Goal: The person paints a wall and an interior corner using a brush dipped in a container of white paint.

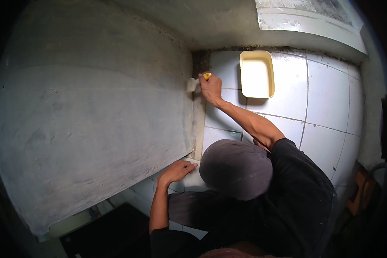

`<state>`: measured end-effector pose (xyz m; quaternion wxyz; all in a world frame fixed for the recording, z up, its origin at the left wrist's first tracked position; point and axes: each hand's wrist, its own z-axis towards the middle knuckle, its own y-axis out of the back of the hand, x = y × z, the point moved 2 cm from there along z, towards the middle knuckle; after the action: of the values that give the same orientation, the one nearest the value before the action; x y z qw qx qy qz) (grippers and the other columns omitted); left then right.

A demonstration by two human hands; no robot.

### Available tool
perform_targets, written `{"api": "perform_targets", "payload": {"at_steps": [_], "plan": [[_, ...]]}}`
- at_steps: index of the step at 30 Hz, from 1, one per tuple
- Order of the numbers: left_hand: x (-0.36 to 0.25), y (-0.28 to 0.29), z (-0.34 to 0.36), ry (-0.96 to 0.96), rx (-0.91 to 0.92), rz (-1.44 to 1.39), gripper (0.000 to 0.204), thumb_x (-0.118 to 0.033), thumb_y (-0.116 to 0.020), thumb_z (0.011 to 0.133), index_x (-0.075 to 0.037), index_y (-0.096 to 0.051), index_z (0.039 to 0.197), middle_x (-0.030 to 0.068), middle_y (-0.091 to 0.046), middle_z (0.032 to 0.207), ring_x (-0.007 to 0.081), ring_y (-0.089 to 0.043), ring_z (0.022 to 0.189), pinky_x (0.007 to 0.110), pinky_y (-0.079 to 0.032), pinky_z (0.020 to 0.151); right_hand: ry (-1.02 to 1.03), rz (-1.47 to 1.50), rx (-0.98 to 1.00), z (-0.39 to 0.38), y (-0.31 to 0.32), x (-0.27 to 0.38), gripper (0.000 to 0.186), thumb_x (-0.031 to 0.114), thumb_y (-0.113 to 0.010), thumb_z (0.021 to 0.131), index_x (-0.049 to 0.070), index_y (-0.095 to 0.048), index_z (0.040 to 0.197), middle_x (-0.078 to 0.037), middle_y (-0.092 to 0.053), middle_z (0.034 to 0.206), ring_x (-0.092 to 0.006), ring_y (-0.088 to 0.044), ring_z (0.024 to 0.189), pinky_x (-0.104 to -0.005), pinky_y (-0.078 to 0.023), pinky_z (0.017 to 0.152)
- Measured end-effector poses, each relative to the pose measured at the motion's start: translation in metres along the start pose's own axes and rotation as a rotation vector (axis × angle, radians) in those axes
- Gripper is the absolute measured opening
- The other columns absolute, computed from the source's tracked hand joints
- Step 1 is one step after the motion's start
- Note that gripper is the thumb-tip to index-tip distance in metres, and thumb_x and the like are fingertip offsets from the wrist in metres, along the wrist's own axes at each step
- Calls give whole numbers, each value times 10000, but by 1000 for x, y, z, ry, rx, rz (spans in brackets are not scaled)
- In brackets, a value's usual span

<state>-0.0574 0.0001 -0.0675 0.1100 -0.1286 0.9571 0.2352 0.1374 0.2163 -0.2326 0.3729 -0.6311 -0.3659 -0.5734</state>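
My right hand (211, 89) is closed around the yellow handle of a paintbrush (193, 84). Its pale bristles press against the bottom of the grey wall (94, 103), close to the corner. To the right of that hand, a cream rectangular tub (258, 96) stands on the tiles, with a pale, brightly lit inside. My left hand (176, 172) is beside the wall's near end, left of my bent knee (236, 170). It appears to hold nothing, with its fingers loosely stretched out.
White floor tiles (327, 101) with dark joints spread to the right. A bare, dirty strip (200, 116) runs along the wall's foot. A pale ledge (309, 28) juts out at the far right. Dark flat object (112, 232) lies lower left; a brown object (360, 189) stands at right.
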Motion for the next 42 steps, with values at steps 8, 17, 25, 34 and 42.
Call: {"api": "perform_targets", "payload": {"at_steps": [8, 17, 25, 34, 42], "plan": [[-22, 12, 6, -6, 27, 74, 582, -530, -515, 993, 12, -699, 891, 204, -685, 866, 347, -638, 822, 401, -485, 788, -43, 612, 190, 33, 52, 158, 231, 243, -668, 979, 14, -658, 946, -35, -649, 693, -96, -615, 541, -218, -469, 479], [-44, 21, 19, -118, 50, 156, 544, -502, -534, 990, 7, -722, 937, 196, -706, 904, 315, -662, 854, 405, -499, 808, 472, -461, 97, 73, 204, 147, 270, 272, -684, 928, 28, -659, 814, -96, -607, 569, -182, -576, 471, -332, -443, 478], [-80, 34, 19, -185, -16, 265, 611, -540, -526, 978, 31, -693, 841, 218, -664, 788, 358, -625, 745, 438, -495, 758, 612, -745, 186, 85, 219, 85, 263, 268, -655, 925, 37, -586, 820, -188, -621, 650, -401, -621, 604, -470, -483, 572], [-78, 34, 23, -160, 30, 298, 628, -524, -493, 995, 54, -721, 902, 267, -687, 869, 423, -655, 865, 475, -509, 839, 633, -800, 188, 84, 218, 79, 246, 275, -677, 935, 38, -628, 891, -168, -629, 672, -344, -618, 605, -412, -483, 584], [-76, 31, 31, -217, -11, 343, 604, -495, -497, 994, 52, -731, 892, 279, -688, 893, 436, -659, 880, 488, -507, 847, 854, -948, 475, 96, 222, 101, 192, 243, -697, 906, 81, -643, 995, -143, -669, 853, -387, -649, 717, -462, -505, 638]]}}
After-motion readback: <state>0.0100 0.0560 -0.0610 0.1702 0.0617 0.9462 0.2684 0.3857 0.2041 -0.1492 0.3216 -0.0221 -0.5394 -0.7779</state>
